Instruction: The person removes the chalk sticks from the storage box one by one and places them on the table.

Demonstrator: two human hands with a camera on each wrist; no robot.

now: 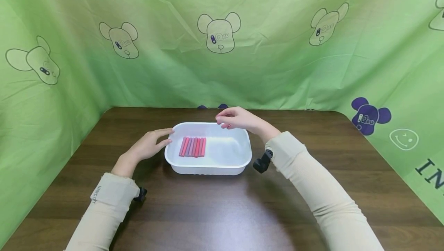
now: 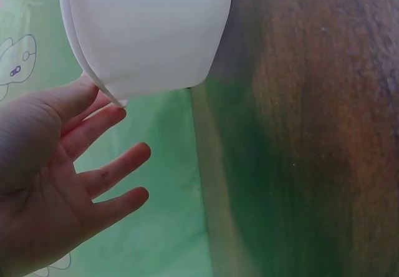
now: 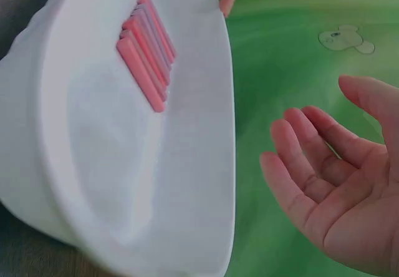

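A white plastic basin (image 1: pixel 227 150) stands on the table, with a row of several short pink, red and mauve sticks (image 1: pixel 192 147) lying side by side in its left half. My left hand (image 1: pixel 147 145) is at the basin's left end, its thumb and fingertips right at the rim; the fingers (image 2: pixel 112 174) are spread and fairly straight in the left wrist view. Over the far rim, right of the sticks, hovers my right hand (image 1: pixel 239 120). In the right wrist view its fingers (image 3: pixel 312 152) are loosely bent, thumb apart, with nothing in the palm.
The dark wooden table (image 1: pixel 208 208) extends around the basin. A green cloth (image 1: pixel 173 77) printed with bear heads hangs behind and on both sides. Each cuff carries a small black wrist camera (image 1: pixel 263 161).
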